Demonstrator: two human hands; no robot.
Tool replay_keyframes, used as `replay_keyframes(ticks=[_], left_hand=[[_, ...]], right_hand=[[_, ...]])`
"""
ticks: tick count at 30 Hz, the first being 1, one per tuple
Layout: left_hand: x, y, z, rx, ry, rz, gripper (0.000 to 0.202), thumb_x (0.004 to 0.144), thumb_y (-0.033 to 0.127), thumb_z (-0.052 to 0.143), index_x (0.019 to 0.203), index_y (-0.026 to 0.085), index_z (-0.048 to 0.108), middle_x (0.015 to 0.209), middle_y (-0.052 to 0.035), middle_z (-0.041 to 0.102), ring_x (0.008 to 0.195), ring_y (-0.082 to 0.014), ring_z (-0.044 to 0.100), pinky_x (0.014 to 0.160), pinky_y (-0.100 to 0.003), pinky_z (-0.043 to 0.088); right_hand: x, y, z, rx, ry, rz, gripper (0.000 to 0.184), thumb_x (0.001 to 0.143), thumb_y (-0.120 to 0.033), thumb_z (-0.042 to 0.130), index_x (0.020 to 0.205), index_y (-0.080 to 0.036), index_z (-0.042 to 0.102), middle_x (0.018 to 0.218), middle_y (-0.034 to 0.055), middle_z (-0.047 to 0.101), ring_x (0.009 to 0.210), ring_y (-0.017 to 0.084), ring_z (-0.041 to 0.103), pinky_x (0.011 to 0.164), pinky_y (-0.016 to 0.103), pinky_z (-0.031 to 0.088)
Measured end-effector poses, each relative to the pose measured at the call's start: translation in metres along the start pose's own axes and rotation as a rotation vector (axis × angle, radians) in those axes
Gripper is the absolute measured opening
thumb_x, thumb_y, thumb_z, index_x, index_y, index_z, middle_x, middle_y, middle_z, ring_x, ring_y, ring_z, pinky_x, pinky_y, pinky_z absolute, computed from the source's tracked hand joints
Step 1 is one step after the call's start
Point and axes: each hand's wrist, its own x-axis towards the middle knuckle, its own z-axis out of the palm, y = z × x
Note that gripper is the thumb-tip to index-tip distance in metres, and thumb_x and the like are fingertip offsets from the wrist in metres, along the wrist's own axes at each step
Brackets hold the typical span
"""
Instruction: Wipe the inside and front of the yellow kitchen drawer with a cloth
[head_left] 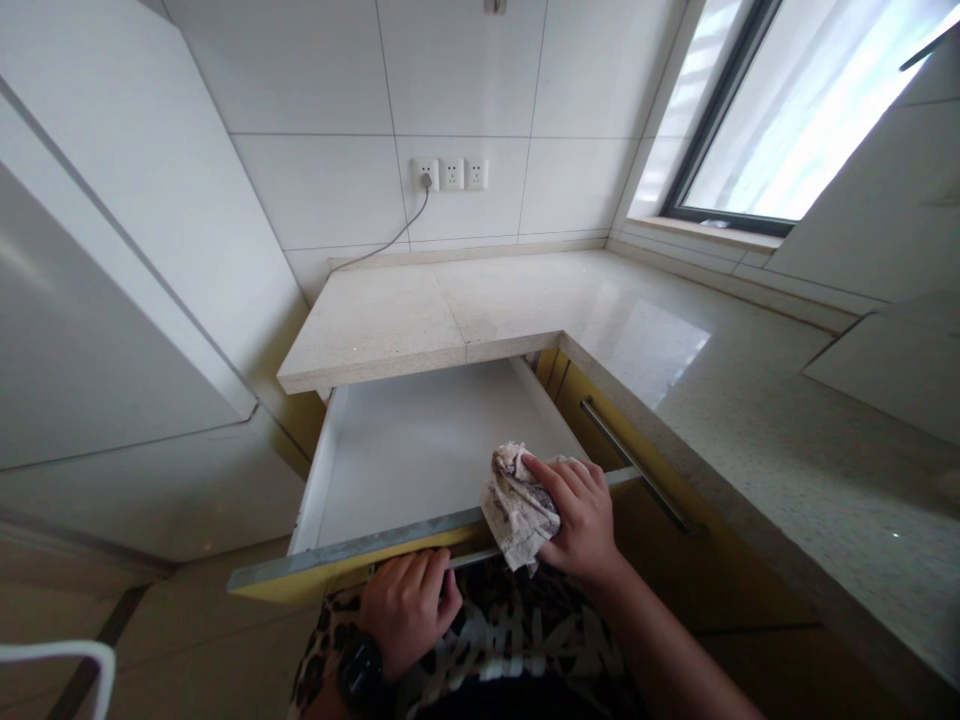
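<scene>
Head view: an open drawer (420, 450) sits at the centre of the frame, pulled out from under the pale stone table (450, 310). Its white inside is bare, and its front edge runs from 8 o'clock towards 3 o'clock.

The left hand (409, 610) is at 6 o'clock, just below the drawer front. Its fingers (420, 575) are curled tight over the top of the front panel, where a grey bar handle runs along it. A dark watch (361, 670) sits on that wrist.

The right hand (581, 520) is just right of centre, towards 5 o'clock. It lies palm-down with its fingers (551, 475) spread and bent over a crumpled, stained cloth (517, 505), pressing it against the drawer's front rim. The cloth bunches over that rim, partly inside the drawer and partly hanging down outside it.

Below both hands, at 6 o'clock, is a patterned garment (510, 630).

At 3 o'clock from the cloth, a long metal handle (637, 465) runs along a yellow cabinet front under the table's edge. At 12 o'clock a row of wall sockets (450, 173) is set in white tile, and a grey cable (390, 240) leads down from the leftmost one. A window (787, 110) fills the 2 o'clock corner, and a white cabinet (90, 330) stands at 9 o'clock.
</scene>
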Motion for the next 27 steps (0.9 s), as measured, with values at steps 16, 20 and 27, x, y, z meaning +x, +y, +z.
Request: replay_keyframes(ticks=[16,20,27], left_hand=[[0.0016,0.0002,-0.0009,0.001,0.011,0.001,0.014,0.087,0.021,0.055,0.096,0.022,0.066,0.078,-0.0003,0.068,0.069,-0.0201,0.062,0.065,-0.038,0.041],[0.0001,0.0005,-0.0007,0.007,0.013,-0.004,0.015,0.088,0.022,0.055,0.097,0.022,0.066,0.078,-0.0005,0.069,0.069,-0.0204,0.061,0.066,-0.038,0.040],[-0.0007,-0.0005,0.0004,0.006,0.010,-0.005,0.015,0.087,0.022,0.056,0.098,0.023,0.066,0.077,0.0001,0.068,0.068,-0.0199,0.060,0.066,-0.038,0.039]], right_hand=[[0.0016,-0.0016,-0.0008,0.006,0.002,0.002,0.072,0.077,-0.053,0.060,0.141,-0.023,0.049,0.104,0.0089,0.066,0.095,0.029,0.058,0.090,0.047,0.036],[0.0010,-0.0018,-0.0007,0.007,-0.001,0.003,0.072,0.077,-0.054,0.059,0.141,-0.023,0.049,0.104,0.0092,0.066,0.094,0.029,0.058,0.090,0.047,0.036],[0.0007,-0.0021,-0.0010,0.012,0.001,0.004,0.071,0.078,-0.053,0.059,0.142,-0.023,0.048,0.105,0.0093,0.065,0.094,0.029,0.057,0.090,0.047,0.035]])
